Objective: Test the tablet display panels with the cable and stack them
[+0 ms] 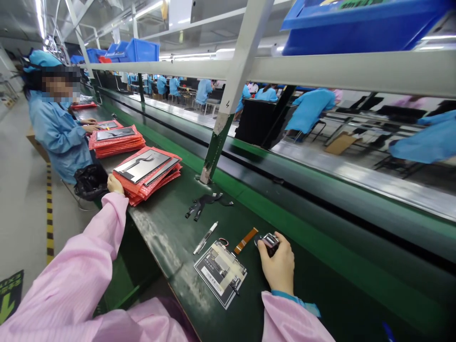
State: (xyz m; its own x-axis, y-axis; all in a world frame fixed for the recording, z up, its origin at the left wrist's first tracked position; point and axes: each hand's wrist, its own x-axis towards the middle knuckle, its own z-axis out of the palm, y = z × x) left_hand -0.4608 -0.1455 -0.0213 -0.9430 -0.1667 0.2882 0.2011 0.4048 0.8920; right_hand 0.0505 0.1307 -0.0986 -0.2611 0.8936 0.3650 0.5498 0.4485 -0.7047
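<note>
At the left end of my reach, my left hand (116, 184) is closed on the near-left corner of a stack of red bubble-wrap bags (140, 192). Its fingertips are partly hidden by the bags. A flat display panel (142, 165) with a dark flex cable lies on top. My right hand (280, 266) curls around a small black device (270, 241) at the bench surface; I cannot make out its exact kind. Left of that hand lie an orange flex cable (245, 240) and a flat board with a battery-like label (221, 274). A white pen (205, 237) rests nearby.
Several black flex cables (204, 204) lie by a metal post (217, 137). A second red bag stack (117, 140) sits farther left, near a co-worker in blue (59, 133). A black plastic bag (90, 183) hangs at the bench edge. Blue bins (142, 50) stand overhead.
</note>
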